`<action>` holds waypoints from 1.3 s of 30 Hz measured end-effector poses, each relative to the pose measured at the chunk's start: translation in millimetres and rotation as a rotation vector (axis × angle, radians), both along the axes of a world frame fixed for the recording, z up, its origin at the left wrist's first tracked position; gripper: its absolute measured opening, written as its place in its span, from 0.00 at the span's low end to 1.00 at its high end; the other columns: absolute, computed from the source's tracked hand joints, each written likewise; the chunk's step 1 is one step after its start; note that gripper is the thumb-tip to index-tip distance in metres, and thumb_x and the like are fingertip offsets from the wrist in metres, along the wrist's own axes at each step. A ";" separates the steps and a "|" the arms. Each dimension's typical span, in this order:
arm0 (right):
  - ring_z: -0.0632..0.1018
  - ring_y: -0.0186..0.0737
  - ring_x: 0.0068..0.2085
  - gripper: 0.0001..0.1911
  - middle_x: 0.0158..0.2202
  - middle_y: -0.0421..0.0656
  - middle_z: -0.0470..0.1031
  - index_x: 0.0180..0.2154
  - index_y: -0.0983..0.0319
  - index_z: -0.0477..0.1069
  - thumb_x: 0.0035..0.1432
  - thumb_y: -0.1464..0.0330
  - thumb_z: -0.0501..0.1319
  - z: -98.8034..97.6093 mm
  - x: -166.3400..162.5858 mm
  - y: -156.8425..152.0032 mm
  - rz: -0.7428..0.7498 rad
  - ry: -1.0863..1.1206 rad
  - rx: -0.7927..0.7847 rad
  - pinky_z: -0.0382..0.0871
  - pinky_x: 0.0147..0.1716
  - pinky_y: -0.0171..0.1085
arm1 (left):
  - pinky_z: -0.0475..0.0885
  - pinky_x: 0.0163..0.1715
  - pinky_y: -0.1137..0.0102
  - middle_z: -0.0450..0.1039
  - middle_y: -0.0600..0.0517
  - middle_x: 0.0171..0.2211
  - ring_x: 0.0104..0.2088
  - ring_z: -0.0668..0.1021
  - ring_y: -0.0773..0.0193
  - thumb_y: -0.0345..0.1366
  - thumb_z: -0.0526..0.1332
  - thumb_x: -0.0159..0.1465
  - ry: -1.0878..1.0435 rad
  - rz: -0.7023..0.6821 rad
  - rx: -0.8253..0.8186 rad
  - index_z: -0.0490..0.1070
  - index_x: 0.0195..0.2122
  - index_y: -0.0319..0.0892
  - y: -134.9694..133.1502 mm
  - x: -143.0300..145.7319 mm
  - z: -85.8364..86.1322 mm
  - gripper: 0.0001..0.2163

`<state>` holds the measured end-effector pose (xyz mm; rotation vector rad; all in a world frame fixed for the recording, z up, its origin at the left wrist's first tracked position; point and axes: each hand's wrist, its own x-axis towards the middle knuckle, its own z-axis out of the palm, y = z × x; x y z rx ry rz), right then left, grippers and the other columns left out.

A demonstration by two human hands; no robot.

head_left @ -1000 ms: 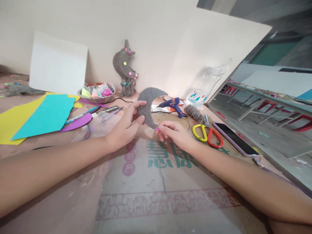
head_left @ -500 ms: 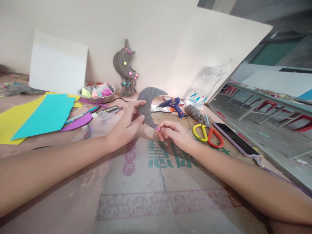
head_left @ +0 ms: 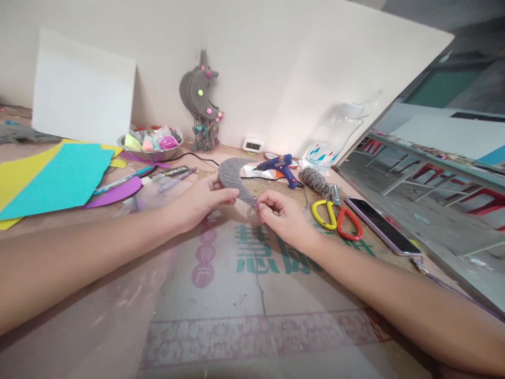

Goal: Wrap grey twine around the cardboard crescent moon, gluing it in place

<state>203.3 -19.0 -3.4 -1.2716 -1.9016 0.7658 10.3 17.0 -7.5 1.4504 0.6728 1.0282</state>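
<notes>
A grey yarn-wrapped crescent moon point(head_left: 233, 177) lies tilted low over the cardboard-covered table point(head_left: 252, 295). My left hand point(head_left: 199, 200) grips its lower left edge between thumb and fingers. My right hand point(head_left: 281, 213) pinches the crescent's lower tip, where a loose yarn end shows by the fingertips. Both forearms stretch in from the bottom corners.
A blue glue gun point(head_left: 281, 167), a grey yarn bundle point(head_left: 313, 180), yellow-and-red scissors point(head_left: 336, 217) and a phone point(head_left: 379, 225) lie to the right. Teal point(head_left: 55, 179) and yellow sheets, pens, a bowl of pompoms point(head_left: 151, 145) sit left. A finished moon ornament point(head_left: 201, 97) leans on the wall.
The crescent has tipped from upright down to nearly flat and lower. Both hands stayed on it. The head view shifted slightly, revealing a small white clock at the wall.
</notes>
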 end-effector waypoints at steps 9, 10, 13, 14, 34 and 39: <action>0.60 0.28 0.21 0.03 0.20 0.34 0.60 0.27 0.61 0.63 0.52 0.72 0.52 1.4 -0.4 -1.5 0.020 -0.045 0.012 0.53 0.22 0.31 | 0.65 0.21 0.71 0.74 0.50 0.24 0.23 0.72 0.66 0.41 0.60 0.58 0.319 0.097 0.003 0.71 0.24 0.39 -11.0 -2.7 8.7 0.11; 0.61 0.28 0.21 0.03 0.20 0.34 0.61 0.28 0.61 0.63 0.52 0.72 0.52 1.0 -0.4 -1.4 0.022 -0.037 -0.005 0.54 0.21 0.31 | 0.66 0.22 0.71 0.74 0.50 0.24 0.23 0.72 0.66 0.40 0.60 0.58 0.332 0.104 0.016 0.71 0.25 0.39 -11.6 -2.5 10.0 0.10; 0.62 0.28 0.20 0.03 0.19 0.34 0.62 0.28 0.61 0.64 0.52 0.72 0.52 -0.1 -0.2 -1.2 0.019 -0.024 -0.041 0.54 0.21 0.31 | 0.67 0.23 0.71 0.75 0.50 0.25 0.26 0.74 0.64 0.40 0.60 0.58 0.362 0.115 0.053 0.71 0.25 0.40 -11.5 -2.2 11.4 0.10; 0.62 0.29 0.20 0.04 0.19 0.34 0.62 0.29 0.61 0.64 0.51 0.72 0.52 -0.2 0.1 -1.0 0.013 -0.018 -0.046 0.55 0.21 0.31 | 0.68 0.24 0.71 0.75 0.51 0.24 0.26 0.75 0.64 0.40 0.60 0.57 0.366 0.118 0.072 0.71 0.25 0.40 -11.2 -2.3 11.4 0.10; 0.64 0.29 0.21 0.04 0.19 0.34 0.63 0.30 0.62 0.65 0.54 0.68 0.55 2.6 2.2 2.3 0.038 0.076 -0.103 0.57 0.22 0.31 | 0.68 0.27 0.71 0.76 0.50 0.26 0.29 0.75 0.63 0.42 0.57 0.59 0.454 0.144 0.160 0.72 0.25 0.39 -10.3 -4.6 13.2 0.13; 0.64 0.28 0.21 0.03 0.19 0.34 0.63 0.28 0.62 0.65 0.51 0.71 0.54 0.6 1.9 2.8 0.040 0.050 -0.070 0.57 0.23 0.31 | 0.69 0.28 0.72 0.75 0.51 0.26 0.29 0.75 0.64 0.39 0.57 0.58 0.480 0.135 0.178 0.71 0.24 0.39 -13.9 -3.7 18.4 0.11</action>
